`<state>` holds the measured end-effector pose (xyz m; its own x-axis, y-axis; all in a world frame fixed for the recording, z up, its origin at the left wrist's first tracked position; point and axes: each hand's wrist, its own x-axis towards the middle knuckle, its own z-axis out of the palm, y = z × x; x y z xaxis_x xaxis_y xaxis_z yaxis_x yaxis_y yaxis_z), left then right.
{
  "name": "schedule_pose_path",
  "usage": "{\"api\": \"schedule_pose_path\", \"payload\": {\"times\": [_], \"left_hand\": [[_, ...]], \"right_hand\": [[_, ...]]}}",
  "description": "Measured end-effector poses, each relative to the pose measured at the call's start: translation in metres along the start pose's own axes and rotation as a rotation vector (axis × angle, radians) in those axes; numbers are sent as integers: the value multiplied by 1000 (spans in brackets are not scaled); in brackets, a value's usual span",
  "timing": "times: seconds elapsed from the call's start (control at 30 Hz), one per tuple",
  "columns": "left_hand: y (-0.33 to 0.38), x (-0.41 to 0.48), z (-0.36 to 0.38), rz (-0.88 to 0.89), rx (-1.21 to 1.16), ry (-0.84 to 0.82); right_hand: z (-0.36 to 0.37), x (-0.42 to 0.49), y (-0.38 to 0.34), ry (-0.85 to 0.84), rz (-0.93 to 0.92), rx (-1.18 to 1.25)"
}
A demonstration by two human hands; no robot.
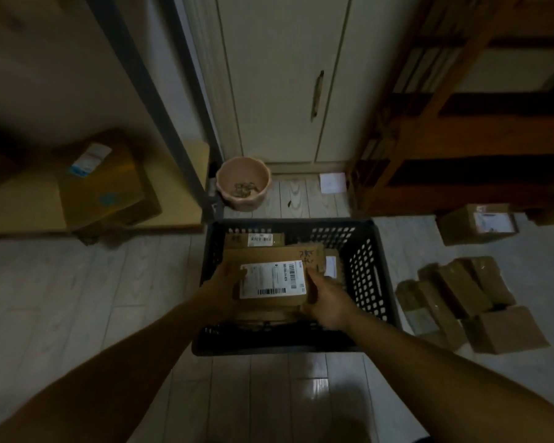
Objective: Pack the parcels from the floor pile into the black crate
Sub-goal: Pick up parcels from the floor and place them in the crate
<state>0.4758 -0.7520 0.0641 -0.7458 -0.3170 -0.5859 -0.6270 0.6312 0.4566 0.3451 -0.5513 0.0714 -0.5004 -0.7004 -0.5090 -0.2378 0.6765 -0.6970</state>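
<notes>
The black crate (365,276) stands on the floor in front of me, its walls perforated. Both my hands hold a brown parcel with a white shipping label (271,279) inside the crate. My left hand (226,282) grips its left edge and my right hand (325,298) grips its right edge. Under and behind it lie other parcels, one with a barcode label (256,240) at the crate's far wall. The floor pile of brown parcels (461,298) lies to the crate's right.
A single labelled box (478,223) sits on the floor at the far right. A pink pot (243,182) stands behind the crate by a white cabinet door (285,84). Large cardboard boxes (103,187) are stacked at the left. A wooden shelf unit (461,123) rises at the right.
</notes>
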Motion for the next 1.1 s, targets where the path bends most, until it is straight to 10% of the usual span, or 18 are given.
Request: {"api": "schedule_pose_path", "payload": {"times": [0.23,0.63,1.1], "left_hand": [[-85,109,100,-141,-224,-45],[-147,158,148,-71,175,-17],[-59,81,62,-25,183,-66]], "right_hand": [[94,103,105,-89,10,-115],[148,164,146,-160,-2,-407],[49,84,70,-102,107,-281]]}}
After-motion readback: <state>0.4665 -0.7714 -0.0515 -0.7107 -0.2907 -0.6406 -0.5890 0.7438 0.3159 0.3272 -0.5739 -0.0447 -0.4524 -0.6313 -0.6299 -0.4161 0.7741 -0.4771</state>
